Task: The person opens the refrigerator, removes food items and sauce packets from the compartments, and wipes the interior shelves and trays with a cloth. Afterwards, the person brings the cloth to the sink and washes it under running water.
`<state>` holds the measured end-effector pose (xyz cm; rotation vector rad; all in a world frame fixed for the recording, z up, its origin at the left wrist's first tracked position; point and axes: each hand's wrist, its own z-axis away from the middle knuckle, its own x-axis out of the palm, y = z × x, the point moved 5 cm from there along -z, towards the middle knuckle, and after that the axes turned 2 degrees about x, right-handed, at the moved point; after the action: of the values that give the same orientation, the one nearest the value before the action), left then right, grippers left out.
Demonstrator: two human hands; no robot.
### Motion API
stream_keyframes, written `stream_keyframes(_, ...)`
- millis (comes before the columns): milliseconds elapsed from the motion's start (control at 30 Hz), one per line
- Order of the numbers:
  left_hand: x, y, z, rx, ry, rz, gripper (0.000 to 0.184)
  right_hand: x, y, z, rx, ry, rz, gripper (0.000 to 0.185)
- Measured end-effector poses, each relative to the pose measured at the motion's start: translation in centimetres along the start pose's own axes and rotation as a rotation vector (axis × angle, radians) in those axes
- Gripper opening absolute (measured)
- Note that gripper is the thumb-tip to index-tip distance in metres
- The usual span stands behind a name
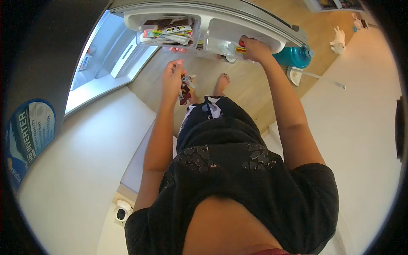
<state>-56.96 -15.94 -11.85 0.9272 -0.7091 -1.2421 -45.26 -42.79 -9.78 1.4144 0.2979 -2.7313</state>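
In the head view, a round blue sticker on the dark fridge panel says INVERTER in big letters. The smaller words on it are too tiny to be sure of. The packets in the left door bin have writing too, but it is too small to read.

The left hand pinches a crumpled bunch of packets, red, brown and silvery, with its thumb and fingers pressed together. The bunch hangs over the wood floor, below the left bin. The right hand is at the front edge of the right door bin. Its fingers are curled and pinch a red and yellow packet with blurry print. I cannot tell if that packet touches the bin.

There is a wide gap between the hands, with floor and a bare foot under it. A blue-green bottle is near the right arm, just past the end of the right bin. A white wall runs along the right side.
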Motion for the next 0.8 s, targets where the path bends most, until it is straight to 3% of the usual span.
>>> stream_keyframes(100,0.1,0.2,0.0,0.011,0.000,0.006,0.025,0.7,0.0,-0.7,-0.003,-0.137,0.114,0.043)
stream_keyframes(233,0.0,0.7,0.3,-0.021,0.000,-0.001,0.026,-0.3,-0.8,0.9,-0.104,-0.037,0.186,0.039)
stream_keyframes(300,-0.3,0.6,0.2,-0.021,0.010,0.000,0.026,-2.4,-1.8,3.0,-0.007,0.105,-0.023,0.036)
stream_keyframes(367,-0.8,0.4,0.1,-0.023,0.015,0.001,0.026,-4.5,-5.4,4.9,-0.059,0.239,-0.103,0.033)
stream_keyframes(500,-1.4,1.3,-0.7,0.053,0.040,-0.031,0.027,-7.3,-16.9,6.4,-0.483,0.791,0.091,0.025)
stream_keyframes(567,-1.7,2.4,-1.4,0.088,0.070,-0.043,0.028,-7.6,-20.5,4.8,-0.592,0.935,0.164,0.023)
stream_keyframes(800,-3.5,5.1,-4.8,0.084,0.192,0.010,0.027,-6.3,-23.7,-1.1,-0.466,0.985,0.368,0.028)
